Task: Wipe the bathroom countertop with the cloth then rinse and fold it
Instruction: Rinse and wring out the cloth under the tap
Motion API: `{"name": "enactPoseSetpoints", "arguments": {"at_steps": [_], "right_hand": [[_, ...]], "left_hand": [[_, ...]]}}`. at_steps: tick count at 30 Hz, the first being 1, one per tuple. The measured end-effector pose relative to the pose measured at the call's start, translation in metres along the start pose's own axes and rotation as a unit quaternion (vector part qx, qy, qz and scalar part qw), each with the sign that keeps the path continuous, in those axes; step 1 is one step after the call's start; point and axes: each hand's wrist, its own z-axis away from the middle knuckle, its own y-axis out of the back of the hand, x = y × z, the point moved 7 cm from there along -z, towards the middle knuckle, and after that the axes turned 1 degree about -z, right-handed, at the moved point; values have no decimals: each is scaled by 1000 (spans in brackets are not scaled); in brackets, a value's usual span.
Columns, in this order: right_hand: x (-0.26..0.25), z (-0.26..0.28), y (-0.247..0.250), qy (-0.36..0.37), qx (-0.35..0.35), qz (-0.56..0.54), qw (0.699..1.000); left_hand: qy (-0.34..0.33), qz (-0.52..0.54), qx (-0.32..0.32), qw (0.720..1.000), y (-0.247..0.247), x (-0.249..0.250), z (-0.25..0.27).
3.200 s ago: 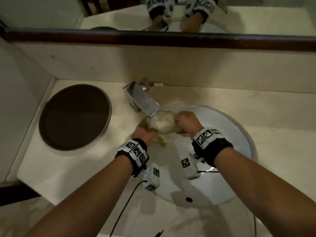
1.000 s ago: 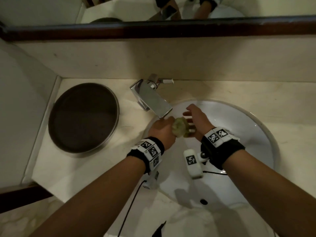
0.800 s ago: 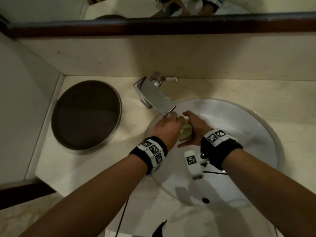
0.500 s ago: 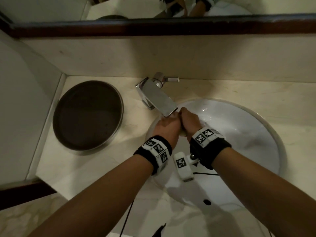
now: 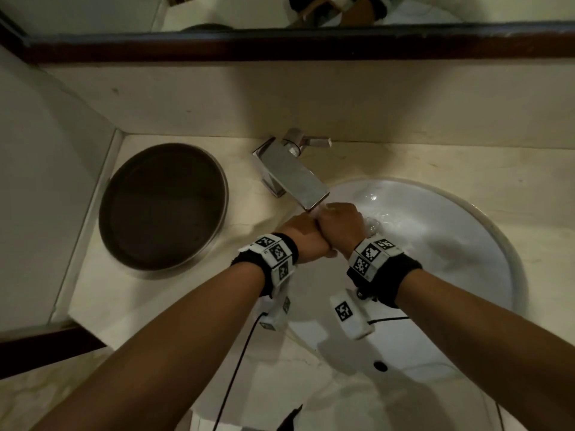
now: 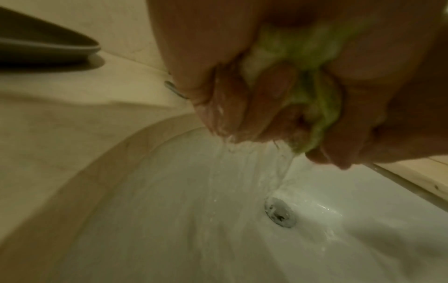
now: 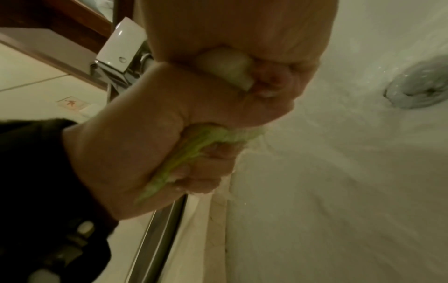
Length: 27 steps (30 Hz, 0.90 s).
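Observation:
Both hands are balled together over the white sink point(image 5: 485, 275), just under the spout of the chrome faucet point(image 5: 292, 175). My left hand point(image 5: 303, 236) and right hand point(image 5: 340, 225) press fist to fist, so the head view hides the cloth. The wrist views show the wet yellow-green cloth point(image 6: 312, 80) point(image 7: 194, 151) squeezed between the curled fingers of both hands. Water streams from the cloth down toward the drain point(image 6: 280, 212) point(image 7: 421, 86).
A round dark tray point(image 5: 161, 206) lies on the beige countertop point(image 5: 435, 163) left of the faucet. A dark wooden mirror frame point(image 5: 280, 42) runs along the back wall above the splashback. The counter's front edge and a black cable point(image 5: 236, 362) are near my forearms.
The cloth was a loose bundle under the faucet; over the last second my hands closed together around it, and it is now squeezed tight and out of sight from above.

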Motion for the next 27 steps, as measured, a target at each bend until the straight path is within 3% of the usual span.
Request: {"name": "enactPoseSetpoints", "arguments": {"at_steps": [4, 8, 11, 15, 18, 21, 23, 27], "right_hand": [[-7, -2, 6, 7, 29, 20, 999], [-4, -1, 15, 20, 25, -18, 999], [0, 0, 20, 17, 37, -61, 997], [9, -3, 23, -1, 26, -100, 995], [24, -3, 24, -79, -11, -224, 971], [37, 5, 26, -165, -66, -366, 913], [45, 7, 27, -195, -96, -391, 894], [49, 10, 12, -228, -178, -362, 886]], "left_hand": [[-8, 88, 27, 996, 0, -4, -2], [0, 167, -59, 984, -9, 2, 0], [21, 215, -73, 974, -10, -3, 2], [32, 276, -24, 960, -3, -9, 0], [28, 177, 45, 983, 6, -13, -6], [14, -9, 105, 994, 17, -5, -1], [-9, -45, 127, 991, 22, -1, 1], [-105, -125, 177, 971, 21, 9, 6]]}}
